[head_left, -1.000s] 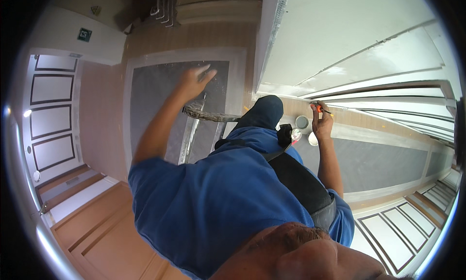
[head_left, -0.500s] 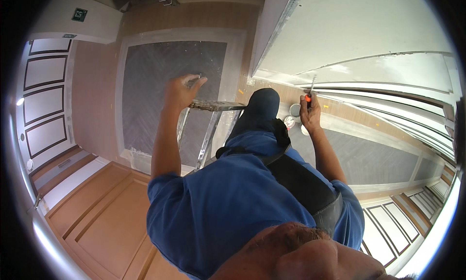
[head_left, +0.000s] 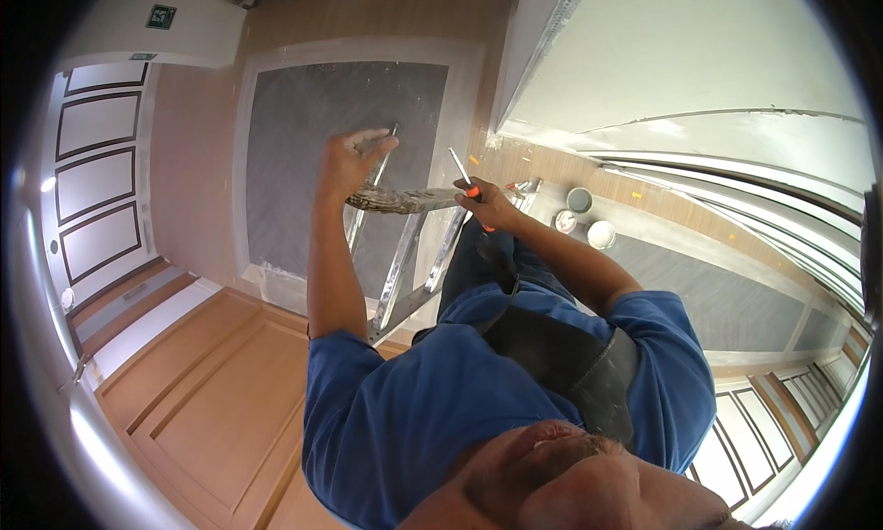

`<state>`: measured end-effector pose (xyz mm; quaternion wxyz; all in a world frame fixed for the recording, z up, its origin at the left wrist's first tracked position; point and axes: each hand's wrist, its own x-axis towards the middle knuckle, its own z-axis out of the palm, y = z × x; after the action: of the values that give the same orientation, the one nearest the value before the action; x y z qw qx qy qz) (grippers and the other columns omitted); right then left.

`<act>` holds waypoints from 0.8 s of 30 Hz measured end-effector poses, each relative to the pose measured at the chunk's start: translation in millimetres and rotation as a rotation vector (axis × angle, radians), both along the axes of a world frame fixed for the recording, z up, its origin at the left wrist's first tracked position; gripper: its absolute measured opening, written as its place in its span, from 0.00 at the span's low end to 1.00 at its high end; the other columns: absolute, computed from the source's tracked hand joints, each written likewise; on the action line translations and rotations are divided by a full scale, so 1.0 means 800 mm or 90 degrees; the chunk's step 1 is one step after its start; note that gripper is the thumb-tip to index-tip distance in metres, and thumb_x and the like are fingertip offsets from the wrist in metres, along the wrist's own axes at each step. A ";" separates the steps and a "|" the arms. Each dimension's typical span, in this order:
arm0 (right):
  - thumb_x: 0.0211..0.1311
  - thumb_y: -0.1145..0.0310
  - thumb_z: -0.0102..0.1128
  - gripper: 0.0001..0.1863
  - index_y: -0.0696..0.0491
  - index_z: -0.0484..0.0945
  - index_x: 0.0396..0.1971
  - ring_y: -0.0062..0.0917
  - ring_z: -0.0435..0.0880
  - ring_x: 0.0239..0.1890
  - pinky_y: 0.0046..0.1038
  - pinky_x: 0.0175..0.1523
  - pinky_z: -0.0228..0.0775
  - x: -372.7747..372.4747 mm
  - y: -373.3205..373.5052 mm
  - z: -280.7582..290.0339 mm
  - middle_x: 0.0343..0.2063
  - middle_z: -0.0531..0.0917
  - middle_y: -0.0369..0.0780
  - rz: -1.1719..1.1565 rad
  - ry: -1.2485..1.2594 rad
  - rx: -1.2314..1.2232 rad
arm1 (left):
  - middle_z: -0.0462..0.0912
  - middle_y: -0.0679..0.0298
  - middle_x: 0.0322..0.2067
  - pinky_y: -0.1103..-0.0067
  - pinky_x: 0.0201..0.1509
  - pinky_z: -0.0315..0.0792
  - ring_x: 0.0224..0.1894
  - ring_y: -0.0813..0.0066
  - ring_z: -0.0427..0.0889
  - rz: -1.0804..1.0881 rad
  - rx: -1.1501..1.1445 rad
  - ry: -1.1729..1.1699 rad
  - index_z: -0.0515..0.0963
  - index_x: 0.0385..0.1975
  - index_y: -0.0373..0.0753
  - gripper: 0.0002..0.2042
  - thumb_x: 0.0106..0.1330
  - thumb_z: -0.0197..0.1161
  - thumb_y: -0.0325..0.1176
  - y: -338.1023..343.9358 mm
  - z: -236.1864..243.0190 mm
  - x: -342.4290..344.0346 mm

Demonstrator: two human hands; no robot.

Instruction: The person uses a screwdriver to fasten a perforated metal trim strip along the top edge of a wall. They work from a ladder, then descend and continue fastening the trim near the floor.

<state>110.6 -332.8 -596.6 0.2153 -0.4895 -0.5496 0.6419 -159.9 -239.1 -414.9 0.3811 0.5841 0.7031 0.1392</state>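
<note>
- Right hand [head_left: 492,206]: closed round the orange handle of a screwdriver [head_left: 473,191], by the ladder [head_left: 405,201] step's right end.
- Left hand [head_left: 349,165]: fingers bent toward thumb, near step's left end; grip, cannot tell.
- Buckets, three: grey [head_left: 579,200], two whitish [head_left: 602,235], grouped on floor.

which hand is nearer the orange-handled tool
The right hand: it grips the orange-handled tool by its handle. The left hand is apart from the tool, off to its left.
</note>
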 end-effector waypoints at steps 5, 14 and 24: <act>0.73 0.64 0.59 0.18 0.59 0.78 0.55 0.22 0.81 0.52 0.28 0.61 0.71 -0.043 0.042 -0.063 0.47 0.85 0.40 0.081 0.127 -0.115 | 0.83 0.63 0.30 0.77 0.40 0.72 0.31 0.77 0.78 0.007 0.028 -0.065 0.87 0.47 0.37 0.17 0.60 0.76 0.39 0.017 -0.037 -0.019; 0.71 0.60 0.62 0.16 0.55 0.81 0.50 0.17 0.80 0.44 0.25 0.53 0.73 -0.054 0.040 -0.167 0.39 0.85 0.35 0.105 0.215 -0.124 | 0.66 0.75 0.19 0.78 0.25 0.59 0.20 0.84 0.59 -0.021 0.080 -0.024 0.88 0.47 0.40 0.20 0.56 0.79 0.41 -0.002 -0.076 -0.003; 0.70 0.59 0.63 0.21 0.57 0.81 0.55 0.23 0.80 0.54 0.27 0.62 0.69 -0.037 -0.023 -0.306 0.48 0.86 0.38 0.166 0.292 -0.059 | 0.86 0.61 0.32 0.75 0.43 0.74 0.37 0.78 0.82 -0.079 0.215 0.111 0.87 0.50 0.48 0.23 0.58 0.76 0.51 -0.085 -0.191 0.003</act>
<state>81.2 -351.2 -841.4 0.2268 -0.2657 -0.5150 0.7828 -157.9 -306.9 -567.6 0.2230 0.6916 0.6629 0.1803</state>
